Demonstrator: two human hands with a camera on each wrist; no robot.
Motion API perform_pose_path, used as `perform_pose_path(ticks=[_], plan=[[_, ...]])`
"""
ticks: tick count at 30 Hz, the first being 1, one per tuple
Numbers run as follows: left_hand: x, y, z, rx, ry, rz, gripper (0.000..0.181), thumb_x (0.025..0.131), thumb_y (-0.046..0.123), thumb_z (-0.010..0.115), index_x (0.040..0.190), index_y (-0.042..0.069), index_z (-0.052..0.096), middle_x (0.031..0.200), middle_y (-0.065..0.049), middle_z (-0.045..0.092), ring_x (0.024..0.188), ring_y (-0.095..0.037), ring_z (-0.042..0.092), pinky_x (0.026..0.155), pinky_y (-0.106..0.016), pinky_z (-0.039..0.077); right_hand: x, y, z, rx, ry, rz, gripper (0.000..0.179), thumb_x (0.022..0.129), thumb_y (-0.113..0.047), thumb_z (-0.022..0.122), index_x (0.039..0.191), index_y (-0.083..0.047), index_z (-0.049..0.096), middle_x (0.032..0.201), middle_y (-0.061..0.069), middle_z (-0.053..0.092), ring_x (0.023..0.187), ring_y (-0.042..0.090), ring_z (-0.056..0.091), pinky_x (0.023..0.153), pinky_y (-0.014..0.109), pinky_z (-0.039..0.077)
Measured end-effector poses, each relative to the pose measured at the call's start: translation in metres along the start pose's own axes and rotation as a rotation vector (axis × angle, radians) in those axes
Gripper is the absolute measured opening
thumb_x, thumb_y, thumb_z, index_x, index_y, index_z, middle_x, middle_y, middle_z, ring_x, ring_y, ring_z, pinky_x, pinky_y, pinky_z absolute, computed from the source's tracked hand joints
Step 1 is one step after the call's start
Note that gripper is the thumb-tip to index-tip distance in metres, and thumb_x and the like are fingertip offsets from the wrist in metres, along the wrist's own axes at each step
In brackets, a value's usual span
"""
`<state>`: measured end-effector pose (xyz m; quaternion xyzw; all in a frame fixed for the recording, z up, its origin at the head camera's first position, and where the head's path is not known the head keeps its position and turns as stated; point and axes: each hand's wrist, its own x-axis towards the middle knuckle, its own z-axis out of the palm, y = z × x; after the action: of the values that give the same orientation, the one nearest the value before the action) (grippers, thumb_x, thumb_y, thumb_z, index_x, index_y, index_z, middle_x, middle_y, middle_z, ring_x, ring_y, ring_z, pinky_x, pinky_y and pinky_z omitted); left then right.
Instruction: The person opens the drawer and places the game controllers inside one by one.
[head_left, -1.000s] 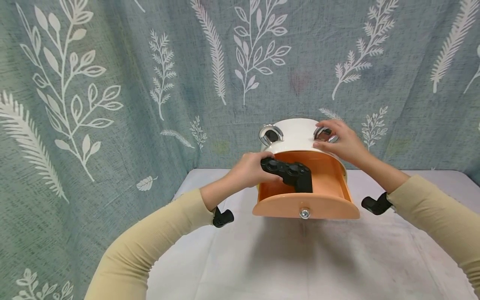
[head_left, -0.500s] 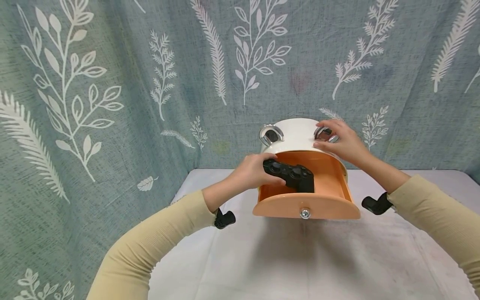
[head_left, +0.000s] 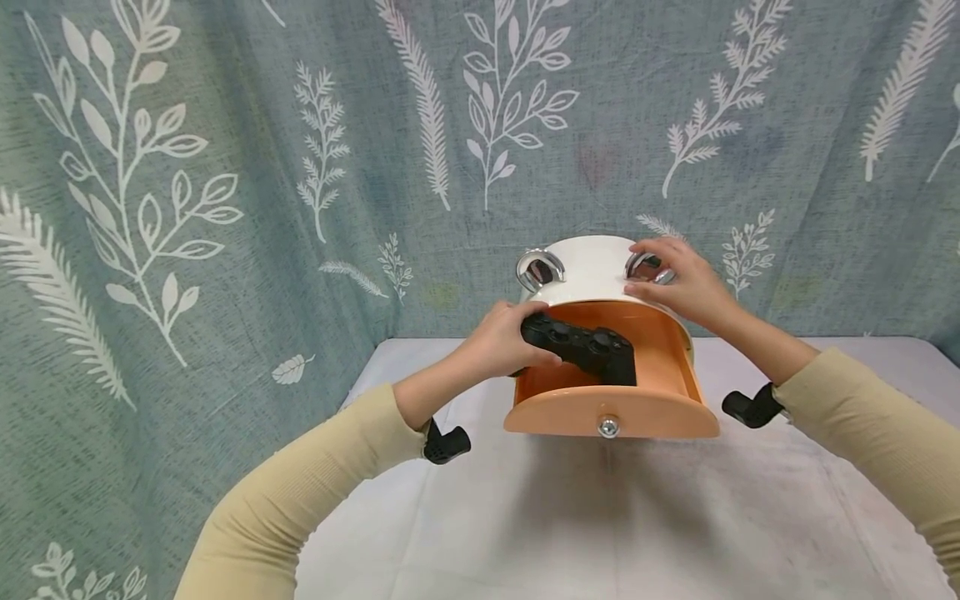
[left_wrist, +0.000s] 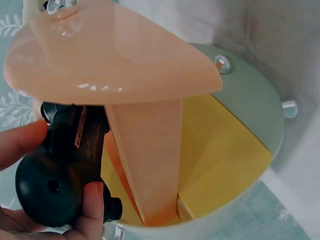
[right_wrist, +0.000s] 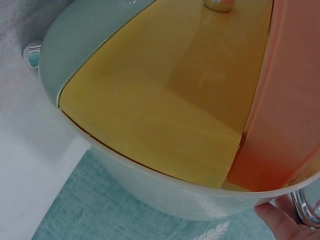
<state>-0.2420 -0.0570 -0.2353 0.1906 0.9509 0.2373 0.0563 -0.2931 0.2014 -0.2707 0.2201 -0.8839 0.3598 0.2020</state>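
A black game controller (head_left: 581, 343) tilts over the pulled-out orange drawer (head_left: 555, 410), its far grip dipping inside behind the drawer front. My left hand (head_left: 497, 342) grips the controller's other end; in the left wrist view, thumb and fingers wrap round the rounded black grip (left_wrist: 50, 192). The drawer belongs to a small cabinet with a white top (head_left: 591, 265) and two chrome rings. My right hand (head_left: 681, 279) holds the cabinet at the right chrome ring (head_left: 664, 277), fingers curled about it. A chrome knob (head_left: 609, 427) sits mid-front on the drawer.
Below the orange drawer, the cabinet has a yellow front (right_wrist: 165, 95) and a grey-green section (left_wrist: 255, 95), with chrome feet (left_wrist: 290, 108). It stands on a white-covered table (head_left: 585, 533). A blue-green leaf-print curtain (head_left: 420, 125) hangs close behind and at the left.
The controller has shifted slightly to the right in the drawer, tilting a little in my left hand. My right hand and the cabinet stay in place.
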Motion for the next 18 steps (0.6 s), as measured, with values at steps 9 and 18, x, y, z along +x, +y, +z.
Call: perform_pose_path(ticks=[9,18], plan=[[0.003,-0.001,0.008,-0.017,0.041,0.055,0.071,0.060,0.036,0.072,0.123,0.019,0.042,0.112,-0.003,0.045,0.099,-0.017,0.041,0.076,-0.031,0.041,0.001,0.000,0.001,-0.015,0.011,-0.011,0.054,0.072,-0.036,0.062,0.119,-0.016,0.044,0.121,0.008,0.037,0.086,0.022,0.041,0.068,0.044,0.034],[0.011,-0.002,0.017,-0.018,0.036,0.060,0.071,0.060,0.037,0.072,0.122,0.022,0.043,0.117,0.000,0.047,0.104,-0.018,0.043,0.078,-0.031,0.041,0.000,0.001,0.001,-0.021,0.008,-0.007,0.055,0.072,-0.037,0.062,0.119,-0.016,0.044,0.121,0.008,0.037,0.086,0.022,0.041,0.068,0.044,0.034]])
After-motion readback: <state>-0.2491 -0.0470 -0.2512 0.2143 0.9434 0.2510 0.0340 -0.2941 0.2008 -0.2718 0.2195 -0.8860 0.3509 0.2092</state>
